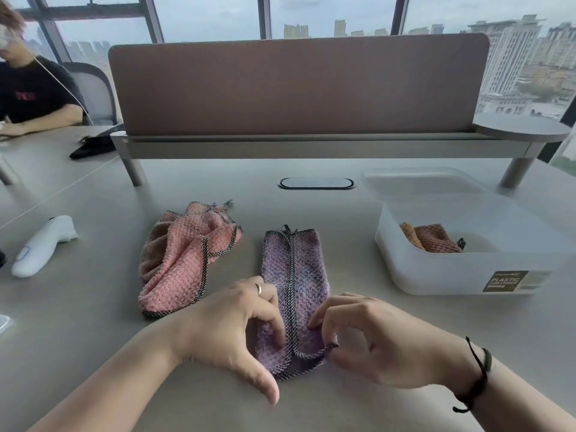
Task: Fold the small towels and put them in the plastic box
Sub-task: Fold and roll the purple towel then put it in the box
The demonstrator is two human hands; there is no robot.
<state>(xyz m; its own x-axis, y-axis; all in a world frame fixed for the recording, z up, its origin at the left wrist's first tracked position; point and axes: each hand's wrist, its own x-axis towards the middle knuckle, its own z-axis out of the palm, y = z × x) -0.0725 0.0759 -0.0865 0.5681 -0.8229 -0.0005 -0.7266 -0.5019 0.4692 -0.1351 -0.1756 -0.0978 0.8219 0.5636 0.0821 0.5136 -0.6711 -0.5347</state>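
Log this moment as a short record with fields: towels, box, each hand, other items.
purple towel: folded into a long strip, flat on the table
pink towel: crumpled, unfolded, to the left of the purple one
plastic box: open, holds folded orange and reddish towels
left hand: fingers pressing the strip's near end
right hand: pinching the strip's near edge
other: white handheld device at far left

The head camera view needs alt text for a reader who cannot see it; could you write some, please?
Two bare hands work the near end of a purple towel folded into a long strip on a grey table: the left hand presses it, the right hand pinches its edge. A crumpled pink towel lies to the left; a plastic box to the right holds folded towels.
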